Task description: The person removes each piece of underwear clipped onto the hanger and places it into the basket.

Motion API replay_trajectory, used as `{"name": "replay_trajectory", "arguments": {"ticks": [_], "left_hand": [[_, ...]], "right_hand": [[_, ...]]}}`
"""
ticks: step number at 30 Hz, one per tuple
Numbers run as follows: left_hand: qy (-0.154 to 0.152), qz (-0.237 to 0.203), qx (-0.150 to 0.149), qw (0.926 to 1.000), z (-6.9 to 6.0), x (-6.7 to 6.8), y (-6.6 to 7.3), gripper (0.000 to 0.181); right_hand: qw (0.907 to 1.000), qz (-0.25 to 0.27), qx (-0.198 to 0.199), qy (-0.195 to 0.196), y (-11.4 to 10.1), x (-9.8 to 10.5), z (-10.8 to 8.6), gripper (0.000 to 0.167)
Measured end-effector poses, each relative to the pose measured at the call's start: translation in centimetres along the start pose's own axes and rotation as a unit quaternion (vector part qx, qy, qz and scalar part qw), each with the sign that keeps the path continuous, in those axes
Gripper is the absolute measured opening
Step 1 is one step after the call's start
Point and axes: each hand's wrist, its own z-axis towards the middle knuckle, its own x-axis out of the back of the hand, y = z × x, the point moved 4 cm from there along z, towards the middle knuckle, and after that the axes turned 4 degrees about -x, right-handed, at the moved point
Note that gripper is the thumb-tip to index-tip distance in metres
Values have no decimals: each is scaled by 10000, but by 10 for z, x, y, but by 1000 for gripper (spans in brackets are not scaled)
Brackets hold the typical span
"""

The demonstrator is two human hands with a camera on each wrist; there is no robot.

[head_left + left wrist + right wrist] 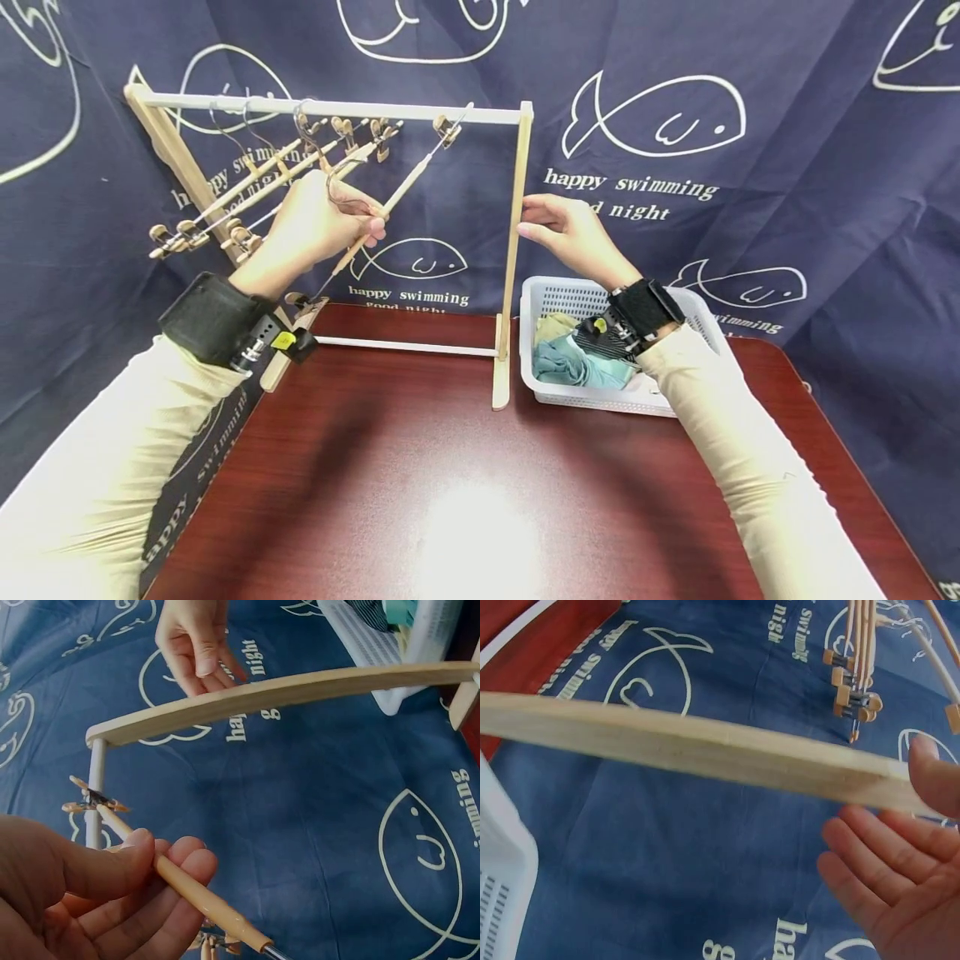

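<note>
My left hand (322, 217) pinches a wooden clip hanger (214, 911) by its bar between thumb and fingers. The hanger slants across the rack's opening, one clip (447, 131) up by the top rail and the other low at the left. Several similar hangers (251, 187) hang from the rail further left. My right hand (573, 237) is beside the right upright (705, 754) of the wooden rack, fingers loosely extended. In the right wrist view its thumb overlaps the upright; whether it touches is unclear.
A light perforated basket (622, 400) holding folded cloth (577, 367) stands right of the rack, partly behind my right wrist. The rack's white top rail (405, 111) and lower bar (405, 346) span above the reddish-brown table (375, 467). A blue fish-print curtain (465, 192) hangs behind.
</note>
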Motion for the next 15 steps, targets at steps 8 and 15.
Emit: {"name": "replay_trajectory", "arguments": {"ticks": [8,15], "left_hand": [[-112,603,-173,9980,-2,13,6,16],[-580,1771,-332,9819,1,20,12,15]], "right_hand": [[9991,-131,-208,343,-3,-9,14,36],[9984,-39,-314,465,-5,-12,17,27]]}}
